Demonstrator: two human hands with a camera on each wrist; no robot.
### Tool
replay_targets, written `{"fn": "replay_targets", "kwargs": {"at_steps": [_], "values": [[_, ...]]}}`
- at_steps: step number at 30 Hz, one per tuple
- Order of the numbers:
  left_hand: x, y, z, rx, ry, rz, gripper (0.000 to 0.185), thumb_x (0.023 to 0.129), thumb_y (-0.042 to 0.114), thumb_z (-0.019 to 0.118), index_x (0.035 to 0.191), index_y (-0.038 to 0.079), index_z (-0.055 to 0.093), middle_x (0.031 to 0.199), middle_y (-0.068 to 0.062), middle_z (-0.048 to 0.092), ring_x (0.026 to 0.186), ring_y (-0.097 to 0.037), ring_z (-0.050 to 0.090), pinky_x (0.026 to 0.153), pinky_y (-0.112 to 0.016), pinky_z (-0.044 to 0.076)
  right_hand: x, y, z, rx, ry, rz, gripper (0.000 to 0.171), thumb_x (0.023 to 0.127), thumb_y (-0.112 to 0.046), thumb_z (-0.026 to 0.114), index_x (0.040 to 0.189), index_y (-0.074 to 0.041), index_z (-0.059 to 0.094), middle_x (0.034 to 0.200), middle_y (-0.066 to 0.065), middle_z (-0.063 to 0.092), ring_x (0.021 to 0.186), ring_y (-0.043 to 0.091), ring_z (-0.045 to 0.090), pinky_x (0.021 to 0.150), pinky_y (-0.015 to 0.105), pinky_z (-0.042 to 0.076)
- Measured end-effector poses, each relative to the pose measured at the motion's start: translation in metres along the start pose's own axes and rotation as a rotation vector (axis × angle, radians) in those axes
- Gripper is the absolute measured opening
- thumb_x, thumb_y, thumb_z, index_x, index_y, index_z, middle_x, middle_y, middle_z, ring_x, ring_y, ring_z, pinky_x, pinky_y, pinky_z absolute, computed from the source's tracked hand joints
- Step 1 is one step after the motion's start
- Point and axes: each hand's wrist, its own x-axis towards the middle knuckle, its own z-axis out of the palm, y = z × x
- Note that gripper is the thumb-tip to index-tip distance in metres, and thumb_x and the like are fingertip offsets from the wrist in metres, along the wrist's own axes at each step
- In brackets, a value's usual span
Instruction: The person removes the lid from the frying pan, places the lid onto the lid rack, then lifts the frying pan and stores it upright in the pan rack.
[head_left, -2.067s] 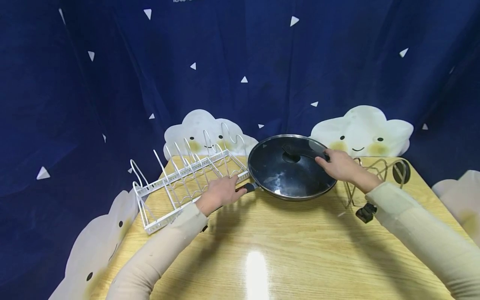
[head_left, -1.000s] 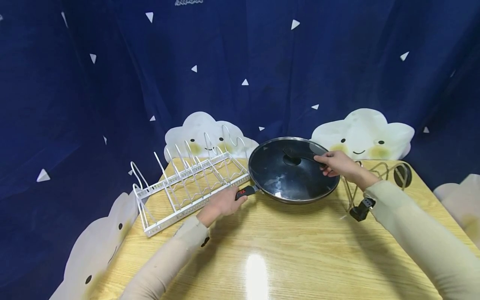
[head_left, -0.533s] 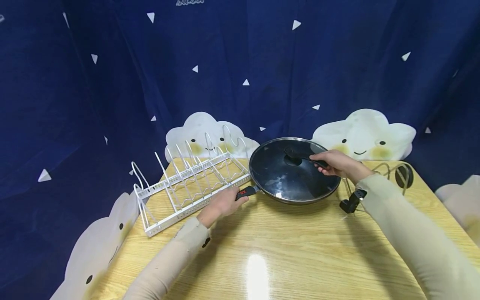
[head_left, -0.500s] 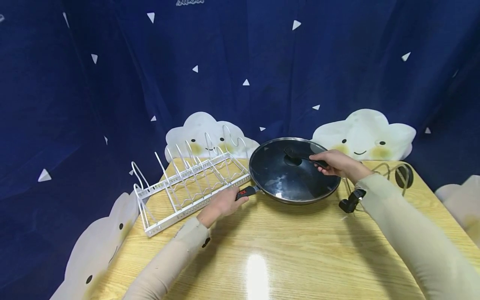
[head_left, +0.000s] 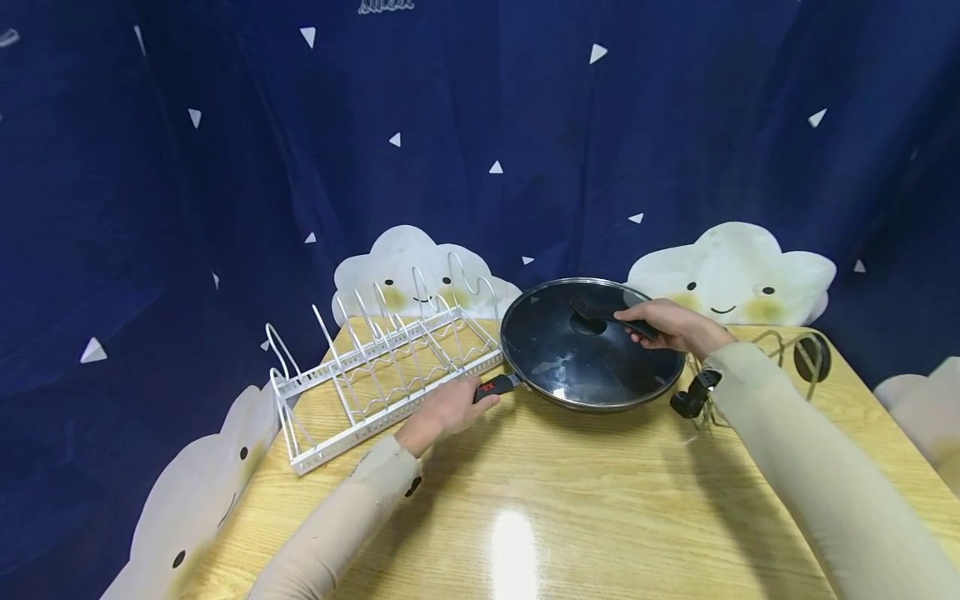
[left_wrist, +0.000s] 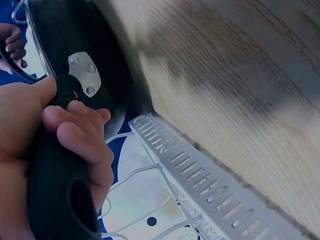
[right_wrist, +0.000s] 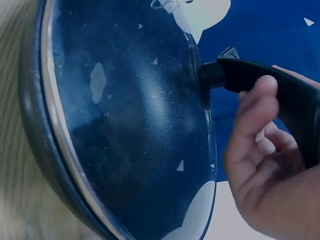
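Observation:
A black frying pan [left_wrist: 102, 45] stands on the table, covered by a glass lid [head_left: 555, 358] with a metal rim. My left hand [head_left: 446, 410] grips the pan's black handle [head_left: 493, 387], which carries red letters; in the left wrist view its fingers [left_wrist: 80, 130] curl round it. Over the pan's right side, my right hand [head_left: 671, 323] holds the lid's long black handle [right_wrist: 280, 87] with curled fingers. The lid sits on the pan's rim, with no gap that I can make out.
A white wire rack [head_left: 382, 367] stands at the left, close to the pan and my left hand. At the right, partly behind my right arm, is a brassy wire stand [head_left: 813, 375] with a dark round piece [head_left: 812, 358]. A dark blue curtain [head_left: 480, 125] hangs behind the wooden table [head_left: 600, 500].
My left hand has slid back along the pan handle, uncovering the red letters. The right hand has shifted slightly left along the lid handle. Pan and lid have stayed put.

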Motion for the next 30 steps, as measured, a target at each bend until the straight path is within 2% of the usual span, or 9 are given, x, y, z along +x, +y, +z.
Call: {"fn": "replay_targets", "kwargs": {"at_steps": [5,9,13,21,26,30], "values": [[0.000,0.000,0.000,0.002,0.006,0.006,0.038,0.094,0.053,0.047,0.084,0.017,0.052,0.068,0.001,0.049,0.055,-0.015,0.046,0.047,-0.030,0.035,0.001,-0.004,-0.002,-0.020,-0.089,-0.031,0.030,0.098,-0.022,0.050,0.105,0.007,0.052,0.073,0.001,0.060,0.059,0.006,0.057,0.055,0.019,0.050],[0.000,0.000,-0.001,0.010,0.002,-0.002,0.038,0.095,0.053,0.046,0.083,0.017,0.051,0.068,0.001,0.049,0.055,-0.015,0.046,0.047,-0.030,0.035,0.003,-0.004,-0.004,0.046,-0.196,-0.006,0.038,0.102,-0.021,0.039,0.122,0.013,0.040,0.083,0.003,0.066,0.066,0.007,0.063,0.060,0.020,0.052],[0.000,0.000,0.000,0.016,-0.008,-0.012,0.038,0.095,0.054,0.046,0.084,0.018,0.051,0.069,0.001,0.050,0.057,-0.015,0.047,0.048,-0.030,0.036,0.005,-0.001,-0.007,0.119,-0.258,0.023,0.043,0.104,-0.019,0.034,0.131,0.014,0.028,0.089,0.007,0.069,0.063,0.007,0.064,0.058,0.019,0.052],[0.000,0.001,0.003,0.024,-0.001,-0.034,0.039,0.094,0.055,0.046,0.080,0.018,0.051,0.068,0.001,0.050,0.056,-0.016,0.047,0.048,-0.030,0.036,0.002,0.004,-0.005,0.168,-0.255,-0.025,0.035,0.103,-0.018,0.039,0.121,0.012,0.038,0.079,0.001,0.064,0.049,0.001,0.045,0.044,0.013,0.039],[0.001,0.001,0.004,0.027,0.006,-0.038,0.039,0.094,0.054,0.045,0.079,0.019,0.051,0.068,0.001,0.050,0.056,-0.015,0.047,0.048,-0.030,0.036,0.000,0.005,0.000,0.264,-0.279,-0.026,0.030,0.103,-0.015,0.037,0.120,0.010,0.040,0.073,-0.001,0.053,0.047,0.001,0.041,0.042,0.014,0.035],[0.001,0.002,0.003,0.024,0.006,-0.044,0.039,0.095,0.054,0.046,0.080,0.018,0.051,0.068,0.001,0.050,0.055,-0.016,0.047,0.047,-0.030,0.036,0.001,0.005,0.003,0.326,-0.265,-0.001,0.028,0.103,-0.014,0.037,0.118,0.009,0.040,0.070,-0.001,0.051,0.047,0.002,0.040,0.042,0.014,0.034]]}}
